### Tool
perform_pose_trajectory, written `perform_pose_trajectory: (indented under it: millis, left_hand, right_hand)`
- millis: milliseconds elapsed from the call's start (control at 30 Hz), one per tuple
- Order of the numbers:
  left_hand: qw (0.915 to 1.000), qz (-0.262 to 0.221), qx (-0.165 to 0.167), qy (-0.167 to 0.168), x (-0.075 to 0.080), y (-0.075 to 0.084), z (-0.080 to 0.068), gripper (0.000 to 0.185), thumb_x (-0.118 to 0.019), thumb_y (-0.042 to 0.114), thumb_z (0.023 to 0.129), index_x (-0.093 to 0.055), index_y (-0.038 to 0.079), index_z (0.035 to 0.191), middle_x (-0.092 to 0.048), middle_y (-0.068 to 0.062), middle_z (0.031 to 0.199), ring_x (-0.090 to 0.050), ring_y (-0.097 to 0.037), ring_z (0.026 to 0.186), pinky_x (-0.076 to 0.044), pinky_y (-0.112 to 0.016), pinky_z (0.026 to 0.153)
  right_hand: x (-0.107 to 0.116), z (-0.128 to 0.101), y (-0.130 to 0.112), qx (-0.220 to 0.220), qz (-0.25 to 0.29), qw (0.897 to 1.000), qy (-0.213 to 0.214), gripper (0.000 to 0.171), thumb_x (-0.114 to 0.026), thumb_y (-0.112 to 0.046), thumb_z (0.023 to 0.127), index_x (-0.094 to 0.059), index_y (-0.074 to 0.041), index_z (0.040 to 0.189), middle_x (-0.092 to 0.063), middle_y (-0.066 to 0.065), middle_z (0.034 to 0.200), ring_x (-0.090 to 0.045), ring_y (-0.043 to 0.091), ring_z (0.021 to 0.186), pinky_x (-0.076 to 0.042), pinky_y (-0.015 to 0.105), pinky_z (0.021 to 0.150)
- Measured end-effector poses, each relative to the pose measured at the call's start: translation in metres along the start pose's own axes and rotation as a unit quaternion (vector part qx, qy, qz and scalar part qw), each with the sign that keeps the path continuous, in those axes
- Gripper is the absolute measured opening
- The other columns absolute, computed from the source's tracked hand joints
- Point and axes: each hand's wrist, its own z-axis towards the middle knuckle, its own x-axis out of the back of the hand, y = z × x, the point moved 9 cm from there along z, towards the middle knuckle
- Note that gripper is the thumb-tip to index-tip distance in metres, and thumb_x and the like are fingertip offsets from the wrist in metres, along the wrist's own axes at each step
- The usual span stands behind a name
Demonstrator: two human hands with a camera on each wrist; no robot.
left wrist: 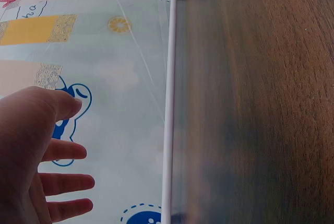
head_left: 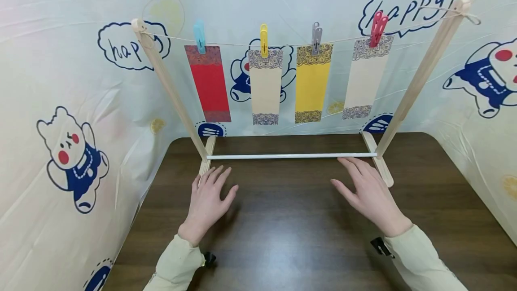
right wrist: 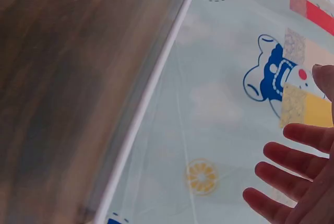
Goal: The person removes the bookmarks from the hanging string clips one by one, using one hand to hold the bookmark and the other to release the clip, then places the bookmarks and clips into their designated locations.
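Note:
Four paper strips hang from a string between two wooden posts, so several in a row: a red strip [head_left: 210, 86], a cream strip [head_left: 265, 89], a yellow strip [head_left: 313, 86] and a white strip [head_left: 365, 80]. Each has a lace-patterned border and a clothespin: blue [head_left: 199, 36], yellow [head_left: 264, 40], grey [head_left: 316, 38] and red [head_left: 378, 29]. My left hand [head_left: 208, 201], fingers spread, is near the left foot of the stand and holds nothing. My right hand [head_left: 369, 192] is near the right foot, fingers extended and holding nothing.
A white rod [head_left: 291, 156] joins the bases of the left post [head_left: 173, 95] and the right post [head_left: 424, 80]. Wooden feet [head_left: 381, 169] rest on the dark brown table [head_left: 282, 237]. A printed cloth [head_left: 121, 147] encloses the back and sides.

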Motion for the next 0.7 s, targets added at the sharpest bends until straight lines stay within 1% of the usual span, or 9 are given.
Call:
perform_pose_trajectory:
  millis: [133,200,367,467,600,700]
  left_hand:
    - [0.9998,-0.004,-0.009,0.017,0.003,0.002,0.001,0.053,-0.068,0.044,0.098,-0.066,0.01,0.139,-0.063,-0.017,0.142,-0.054,-0.04,0.134,-0.035,-0.072,0.11]
    - [0.9998,-0.005,-0.011,0.018,0.004,0.002,0.0,0.051,-0.068,0.043,0.098,-0.068,0.01,0.137,-0.064,-0.017,0.14,-0.056,-0.04,0.131,-0.038,-0.07,0.109]
    - [0.9998,-0.015,-0.006,0.014,0.005,0.001,0.001,0.049,-0.068,0.041,0.099,-0.069,0.008,0.135,-0.066,-0.017,0.138,-0.056,-0.039,0.13,-0.04,-0.067,0.108]
    - [0.9996,-0.022,-0.005,0.019,0.006,0.001,0.002,0.047,-0.07,0.038,0.098,-0.069,0.008,0.134,-0.067,-0.016,0.137,-0.056,-0.039,0.131,-0.04,-0.067,0.107]
    - [0.9985,-0.03,-0.016,0.042,0.011,0.003,0.003,0.043,-0.072,0.035,0.098,-0.071,0.008,0.131,-0.069,-0.015,0.131,-0.058,-0.039,0.126,-0.044,-0.064,0.101]
    - [0.9969,-0.035,-0.03,0.064,0.016,0.006,0.004,0.041,-0.071,0.036,0.098,-0.073,0.008,0.127,-0.072,-0.013,0.126,-0.061,-0.037,0.12,-0.047,-0.061,0.095]
  right_hand:
    - [0.003,0.008,-0.009,0.018,-0.001,1.0,0.004,0.06,-0.079,-0.032,0.09,-0.061,0.001,0.136,-0.064,0.019,0.129,-0.061,0.04,0.116,-0.05,0.057,0.096]
    - [0.003,0.012,-0.014,0.021,0.006,1.0,0.001,0.06,-0.08,-0.031,0.09,-0.06,0.0,0.137,-0.064,0.018,0.13,-0.061,0.038,0.117,-0.051,0.056,0.097]
    - [0.002,0.021,-0.022,0.009,0.055,0.998,-0.015,0.057,-0.08,-0.026,0.092,-0.059,-0.002,0.139,-0.064,0.014,0.133,-0.059,0.032,0.125,-0.05,0.052,0.102]
    - [0.001,0.027,-0.027,0.005,0.076,0.997,-0.022,0.054,-0.078,-0.025,0.094,-0.059,-0.004,0.14,-0.064,0.012,0.133,-0.06,0.03,0.125,-0.052,0.052,0.101]
    - [0.002,0.036,-0.038,0.015,0.084,0.996,-0.024,0.051,-0.078,-0.025,0.095,-0.06,-0.004,0.138,-0.065,0.011,0.132,-0.061,0.029,0.122,-0.053,0.051,0.1]
    - [0.002,0.042,-0.046,0.027,0.083,0.996,-0.021,0.051,-0.078,-0.026,0.095,-0.06,-0.003,0.137,-0.065,0.011,0.13,-0.062,0.029,0.121,-0.053,0.051,0.1]
